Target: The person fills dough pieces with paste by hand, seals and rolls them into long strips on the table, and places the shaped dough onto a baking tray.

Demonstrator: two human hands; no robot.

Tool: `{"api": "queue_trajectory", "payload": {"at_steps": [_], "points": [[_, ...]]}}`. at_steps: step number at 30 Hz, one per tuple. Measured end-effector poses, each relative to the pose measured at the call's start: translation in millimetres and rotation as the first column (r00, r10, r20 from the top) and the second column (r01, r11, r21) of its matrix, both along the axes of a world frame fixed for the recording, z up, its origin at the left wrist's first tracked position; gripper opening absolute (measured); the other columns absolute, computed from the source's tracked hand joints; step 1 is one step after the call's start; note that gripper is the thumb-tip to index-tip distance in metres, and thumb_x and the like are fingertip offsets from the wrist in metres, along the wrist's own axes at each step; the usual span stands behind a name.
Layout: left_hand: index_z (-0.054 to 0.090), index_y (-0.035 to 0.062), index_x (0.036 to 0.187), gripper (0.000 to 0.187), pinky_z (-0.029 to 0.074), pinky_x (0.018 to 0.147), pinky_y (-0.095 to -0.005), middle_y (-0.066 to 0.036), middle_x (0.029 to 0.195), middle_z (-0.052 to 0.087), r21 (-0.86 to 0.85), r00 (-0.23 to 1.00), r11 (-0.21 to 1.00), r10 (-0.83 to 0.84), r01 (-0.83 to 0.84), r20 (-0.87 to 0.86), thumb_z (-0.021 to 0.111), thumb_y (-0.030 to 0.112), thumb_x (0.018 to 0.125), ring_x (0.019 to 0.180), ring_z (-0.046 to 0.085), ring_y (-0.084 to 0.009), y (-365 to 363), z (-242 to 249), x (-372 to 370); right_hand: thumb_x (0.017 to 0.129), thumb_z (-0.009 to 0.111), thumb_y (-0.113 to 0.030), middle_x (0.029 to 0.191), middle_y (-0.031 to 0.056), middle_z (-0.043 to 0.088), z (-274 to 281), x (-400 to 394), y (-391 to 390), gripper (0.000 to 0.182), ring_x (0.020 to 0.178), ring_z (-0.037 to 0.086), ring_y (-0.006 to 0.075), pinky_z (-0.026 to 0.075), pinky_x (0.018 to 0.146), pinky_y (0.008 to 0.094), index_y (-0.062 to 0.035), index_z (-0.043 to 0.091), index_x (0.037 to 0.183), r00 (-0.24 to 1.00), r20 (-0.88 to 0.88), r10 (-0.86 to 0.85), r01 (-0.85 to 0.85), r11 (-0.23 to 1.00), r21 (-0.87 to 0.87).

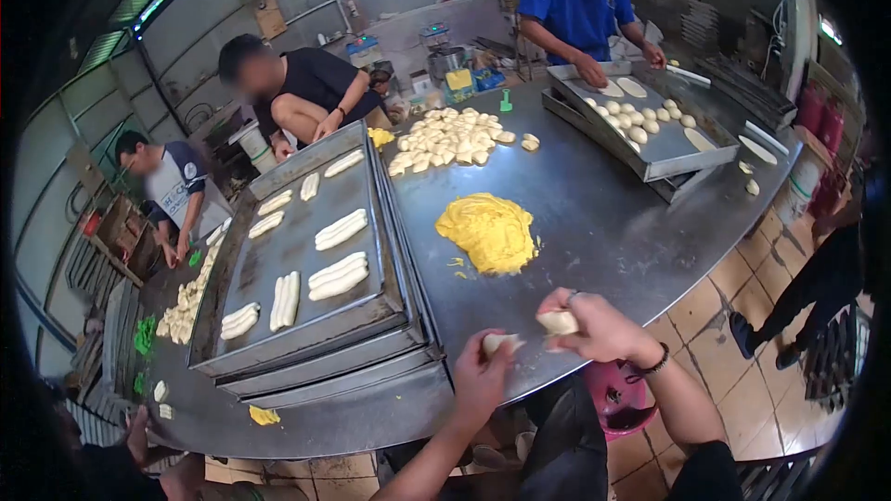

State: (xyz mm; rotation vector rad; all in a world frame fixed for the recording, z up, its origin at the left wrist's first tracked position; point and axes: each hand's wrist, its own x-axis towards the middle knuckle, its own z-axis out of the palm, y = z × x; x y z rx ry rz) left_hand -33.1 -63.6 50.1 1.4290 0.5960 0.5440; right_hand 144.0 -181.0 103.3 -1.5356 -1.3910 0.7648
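My left hand (480, 380) is closed round a small piece of pale dough (499, 344) near the table's front edge. A little to the right, my right hand (599, 329) grips another pale dough piece (559, 322) between thumb and fingers. The two hands are apart, both just above the metal table (575, 241). Beyond them a soft yellow mound (487, 232) is spread on the tabletop. Behind that lies a heap of cut dough pieces (450, 139).
Stacked trays (399, 301) with dough strips stand left. A tray (691, 160) of dough balls is at the back right, by a person in blue (575, 5). Other people work at the left. A pink bucket (620, 399) sits below the front edge.
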Motion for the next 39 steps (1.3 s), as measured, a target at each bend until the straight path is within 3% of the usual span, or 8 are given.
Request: {"api": "queue_trajectory", "payload": {"at_steps": [2, 5, 9, 15, 21, 30, 34, 39], "points": [[0.05, 0.0019, 0.112, 0.027, 0.046, 0.07, -0.0236, -0.004, 0.091, 0.056, -0.053, 0.982, 0.98, 0.191, -0.19, 0.012, 0.058, 0.014, 0.089, 0.079, 0.055, -0.0101, 7, -13, -29, 0.072, 0.067, 0.001, 0.099, 0.0109, 0.055, 3, 12, -11, 0.04, 0.095, 0.055, 0.0199, 0.044, 0.08, 0.0284, -0.0013, 0.048, 0.108, 0.862, 0.474, -0.181, 0.138, 0.983, 0.123], [0.049, 0.0028, 0.113, 0.026, 0.047, 0.076, -0.025, -0.005, 0.092, 0.056, -0.107, 0.968, 0.963, 0.25, -0.246, 0.025, 0.055, 0.015, 0.091, 0.083, 0.055, -0.013, 5, -29, -74, 0.075, 0.066, -0.007, 0.113, 0.0227, 0.052, 6, 9, -8, 0.037, 0.109, 0.05, 0.0373, 0.04, 0.09, 0.0441, -0.0007, 0.053, 0.109, 0.57, 0.28, -0.773, 0.544, 0.61, 0.576], [0.046, 0.002, 0.116, 0.028, 0.046, 0.082, -0.0269, -0.007, 0.095, 0.056, -0.575, 0.936, 0.78, 0.346, -0.246, 0.069, 0.053, 0.015, 0.092, 0.089, 0.056, -0.016, -12, -24, -94, 0.084, 0.057, -0.037, 0.132, 0.0251, 0.041, -63, 25, -4, 0.058, 0.134, 0.016, 0.0395, 0.007, 0.107, 0.0565, 0.0003, 0.045, 0.127, 0.321, 0.903, -0.285, 0.505, 0.858, 0.092], [0.047, 0.0009, 0.111, 0.029, 0.047, 0.077, -0.0248, -0.006, 0.1, 0.058, -0.311, 0.921, 0.88, 0.387, -0.358, 0.035, 0.058, 0.016, 0.09, 0.09, 0.056, -0.0128, -40, -38, -110, 0.079, 0.065, -0.011, 0.102, 0.0201, 0.062, -48, -145, 4, 0.041, 0.096, 0.06, 0.0363, 0.047, 0.083, 0.0409, -0.0085, 0.056, 0.119, 0.986, 0.153, -0.064, 0.056, 0.997, 0.055], [0.052, 0.0014, 0.113, 0.032, 0.044, 0.064, -0.0217, -0.004, 0.094, 0.06, -0.296, 0.888, 0.849, 0.459, -0.439, -0.001, 0.06, 0.021, 0.089, 0.077, 0.054, -0.0077, -51, -41, -145, 0.084, 0.06, -0.008, 0.078, 0.0113, 0.062, -92, -218, 10, 0.019, 0.063, 0.058, 0.0135, 0.047, 0.059, 0.0277, -0.002, 0.061, 0.102, 0.939, 0.047, -0.341, 0.329, 0.929, 0.172], [0.056, 0.0003, 0.107, 0.027, 0.045, 0.066, -0.0216, -0.003, 0.088, 0.059, -0.524, 0.934, 0.817, 0.341, -0.239, 0.107, 0.055, 0.023, 0.092, 0.075, 0.054, -0.0075, -54, -56, -188, 0.089, 0.055, -0.011, 0.099, 0.014, 0.062, -56, -251, 8, 0.024, 0.09, 0.058, 0.0264, 0.046, 0.08, 0.0324, -0.0004, 0.058, 0.109, 0.823, -0.44, -0.359, 0.272, 0.929, -0.25], [0.057, 0.0029, 0.103, 0.024, 0.044, 0.064, -0.0222, -0.002, 0.085, 0.058, -0.396, 0.929, 0.87, 0.357, -0.294, 0.093, 0.054, 0.024, 0.093, 0.073, 0.054, -0.0066, -53, -48, -192, 0.091, 0.05, -0.01, 0.09, 0.0096, 0.062, -68, -250, 11, 0.022, 0.078, 0.059, 0.0169, 0.047, 0.07, 0.027, 0.0023, 0.058, 0.108, 0.969, 0.178, -0.17, 0.121, 0.959, 0.257], [0.059, 0.0045, 0.097, 0.023, 0.043, 0.061, -0.0196, 0.001, 0.073, 0.058, -0.267, 0.959, 0.937, 0.261, -0.224, 0.109, 0.054, 0.026, 0.093, 0.071, 0.055, -0.0046, -52, -51, -188, 0.092, 0.048, -0.011, 0.069, 0.0023, 0.055, -53, -247, 0, 0.014, 0.054, 0.048, 0.0089, 0.037, 0.049, 0.0201, -0.0018, 0.055, 0.084, 0.766, -0.613, -0.194, 0.054, 0.969, -0.239]]}}
